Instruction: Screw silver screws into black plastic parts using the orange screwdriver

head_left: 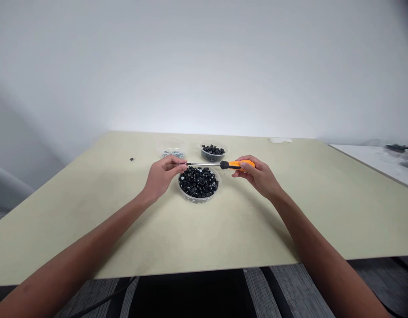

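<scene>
On the pale yellow table point(91, 212), a round clear plastic tub point(197, 200) sits mid-frame. Just above it in view, our right hand point(261, 176) grips an orange-and-black screwdriver point(223, 164); our left hand point(160, 179) pinches at its tip, on what we cannot tell. We'd likely do best keeping the shaft straight.

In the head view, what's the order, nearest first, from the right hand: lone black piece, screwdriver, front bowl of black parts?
1. Screwdriver, held in the grip of the right hand.
2. Front bowl, left of that hand.
3. Lone black piece, farther left, past the left hand.
</scene>
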The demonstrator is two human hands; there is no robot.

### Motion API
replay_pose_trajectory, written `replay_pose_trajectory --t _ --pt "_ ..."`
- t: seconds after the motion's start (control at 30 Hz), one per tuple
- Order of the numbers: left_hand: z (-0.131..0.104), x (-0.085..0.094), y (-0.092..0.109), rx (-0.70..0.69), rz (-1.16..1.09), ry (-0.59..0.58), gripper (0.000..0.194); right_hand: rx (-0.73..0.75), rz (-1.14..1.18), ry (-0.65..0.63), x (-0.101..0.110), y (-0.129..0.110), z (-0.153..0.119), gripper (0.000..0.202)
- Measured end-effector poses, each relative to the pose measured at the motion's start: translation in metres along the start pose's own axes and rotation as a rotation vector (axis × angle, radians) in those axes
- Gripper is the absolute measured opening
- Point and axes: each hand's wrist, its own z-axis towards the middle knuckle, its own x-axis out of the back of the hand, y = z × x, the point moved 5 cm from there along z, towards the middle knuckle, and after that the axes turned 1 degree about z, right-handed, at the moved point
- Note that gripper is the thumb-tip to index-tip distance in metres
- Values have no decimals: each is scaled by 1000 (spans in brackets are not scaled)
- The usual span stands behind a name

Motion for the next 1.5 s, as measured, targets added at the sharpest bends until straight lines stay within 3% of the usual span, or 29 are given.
replay_pose_trajectory --t 0.13,0.33,0.53,0.73,0.9,1.07,1.27,1.5 --pt "-1 1 1 0 26 2 18 -41 -64 15 3 6 1 45" --pt "-2 2 3 -30 75 35 12 -25 119 -133 -3 4 -1 41" --pt "-5 -1 5 -53 97 47 7 -44 24 -55 -1 5 0 37" --pt "-4 3 5 -71 101 82 6 -20 118 -120 -6 1 -2 44" --pt "-3 3 4 -69 92 85 7 -68 -25 -36 -4 5 -2 42" --pt "-1 6 1 -62 84 109 10 -60 80 -136 -8 4 -4 46" --pt "-2 1 -3 -51 58 55 11 -51 -22 29 0 4 -2 44" --pt "-2 1 -6 -37 44 71 12 -22 27 -31 0 -1 -2 39"
